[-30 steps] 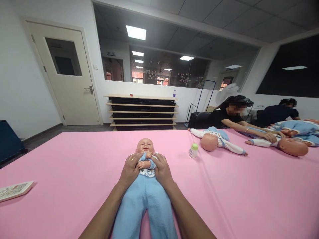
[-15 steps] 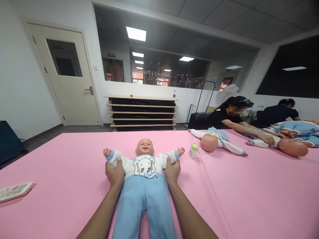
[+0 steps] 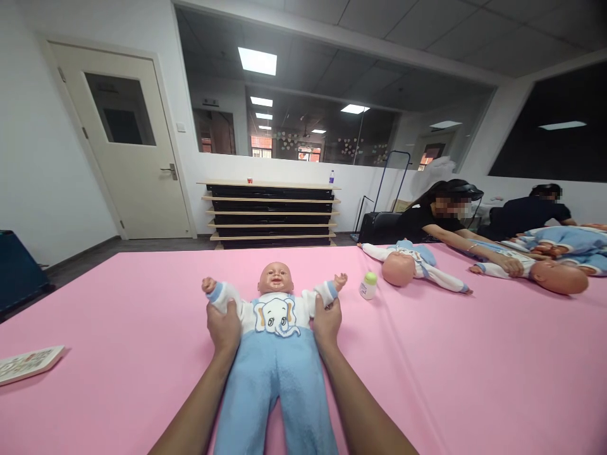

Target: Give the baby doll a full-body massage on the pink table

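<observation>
A baby doll [image 3: 274,360] in a white and blue suit with an elephant on its chest lies face up on the pink table [image 3: 118,354], its head away from me. My left hand [image 3: 224,327] is closed round the doll's sleeved arm on the left, thumb on top. Round the arm on the right my right hand [image 3: 327,322] is closed in the same way. Both doll arms are bent out and up, with the small plastic hands showing above my grip. The doll's feet lie below the view's lower edge.
Right of the doll stands a small white bottle with a green cap [image 3: 368,286]. Another doll [image 3: 401,268] lies beyond it. At the far right a person [image 3: 441,212] handles a further doll [image 3: 554,276]. A flat printed box [image 3: 31,364] lies at the left edge.
Both doll arms have come slightly inward and up with my hands, the left one more so. My grip on them stays the same.
</observation>
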### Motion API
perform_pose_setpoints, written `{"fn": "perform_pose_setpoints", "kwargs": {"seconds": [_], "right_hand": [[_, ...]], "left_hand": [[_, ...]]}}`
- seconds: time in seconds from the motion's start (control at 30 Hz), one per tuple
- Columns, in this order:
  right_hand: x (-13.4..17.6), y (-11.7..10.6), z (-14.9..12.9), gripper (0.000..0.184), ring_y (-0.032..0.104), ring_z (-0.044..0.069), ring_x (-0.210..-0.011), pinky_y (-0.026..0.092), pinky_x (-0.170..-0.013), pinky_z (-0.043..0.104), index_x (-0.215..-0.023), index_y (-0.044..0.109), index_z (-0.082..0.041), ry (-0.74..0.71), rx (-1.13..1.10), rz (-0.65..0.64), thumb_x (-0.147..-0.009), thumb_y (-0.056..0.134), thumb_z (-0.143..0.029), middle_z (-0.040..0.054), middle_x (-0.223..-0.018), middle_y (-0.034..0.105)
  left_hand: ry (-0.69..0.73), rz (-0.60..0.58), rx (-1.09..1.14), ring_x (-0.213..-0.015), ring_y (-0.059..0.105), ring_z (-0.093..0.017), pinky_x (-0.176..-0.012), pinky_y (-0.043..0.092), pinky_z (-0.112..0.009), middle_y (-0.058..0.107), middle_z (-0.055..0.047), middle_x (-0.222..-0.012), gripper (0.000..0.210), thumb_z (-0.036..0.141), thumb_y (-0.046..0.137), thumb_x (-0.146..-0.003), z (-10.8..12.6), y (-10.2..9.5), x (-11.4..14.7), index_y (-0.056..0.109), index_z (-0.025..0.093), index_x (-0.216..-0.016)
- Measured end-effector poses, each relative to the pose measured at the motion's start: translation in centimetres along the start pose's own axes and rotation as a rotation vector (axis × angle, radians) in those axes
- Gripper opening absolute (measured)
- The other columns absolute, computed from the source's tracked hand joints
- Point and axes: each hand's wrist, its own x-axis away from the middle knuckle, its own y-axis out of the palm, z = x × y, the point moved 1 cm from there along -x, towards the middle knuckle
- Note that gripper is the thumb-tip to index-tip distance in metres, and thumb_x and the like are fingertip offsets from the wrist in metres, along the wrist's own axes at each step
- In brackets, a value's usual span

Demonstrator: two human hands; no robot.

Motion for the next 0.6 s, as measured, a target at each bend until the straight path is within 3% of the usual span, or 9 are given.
{"fn": "perform_pose_setpoints", "kwargs": {"seconds": [0.17, 0.33, 0.47, 0.6], "right_hand": [[1.6, 1.3, -1.3, 0.051, 0.059, 0.021, -0.114, 0.048, -0.097, 0.036, -0.134, 0.051, -0.02, -0.298, -0.165, -0.293, -0.084, 0.056, -0.031, 0.0087, -0.128, 0.06], [2.2, 1.8, -0.9, 0.05, 0.048, 0.024, -0.126, 0.04, -0.108, 0.044, -0.126, 0.061, -0.026, -0.514, 0.056, -0.43, -0.079, 0.052, -0.012, 0.0082, -0.134, 0.053], [2.1, 1.9, -0.5, 0.058, 0.044, 0.023, -0.127, 0.037, -0.109, 0.047, -0.124, 0.062, -0.031, -0.7, 0.217, -0.501, -0.075, 0.046, -0.004, 0.0056, -0.133, 0.053], [1.8, 2.0, -0.3, 0.062, 0.043, 0.023, -0.127, 0.035, -0.11, 0.049, -0.125, 0.061, -0.029, -0.787, 0.302, -0.526, -0.072, 0.044, -0.002, 0.0055, -0.133, 0.054]], "left_hand": [[0.411, -0.257, -0.036, -0.114, 0.056, -0.024, -0.097, 0.045, -0.04, 0.06, -0.008, -0.121, 0.045, 0.036, 0.048, -0.088, 2.1, 0.4, 1.5, 0.049, 0.022, -0.131], [0.706, -0.442, -0.101, -0.122, 0.049, -0.023, -0.107, 0.039, -0.041, 0.056, -0.007, -0.129, 0.047, 0.024, 0.045, -0.088, 2.8, 0.6, 2.1, 0.048, 0.024, -0.135], [0.823, -0.553, -0.191, -0.122, 0.048, -0.023, -0.106, 0.039, -0.043, 0.057, -0.006, -0.13, 0.045, 0.023, 0.042, -0.09, 2.6, 1.0, 2.1, 0.051, 0.026, -0.134], [0.838, -0.599, -0.151, -0.122, 0.049, -0.026, -0.106, 0.038, -0.049, 0.057, -0.007, -0.131, 0.045, 0.024, 0.045, -0.089, 2.6, 1.3, 2.1, 0.053, 0.025, -0.133]]}}
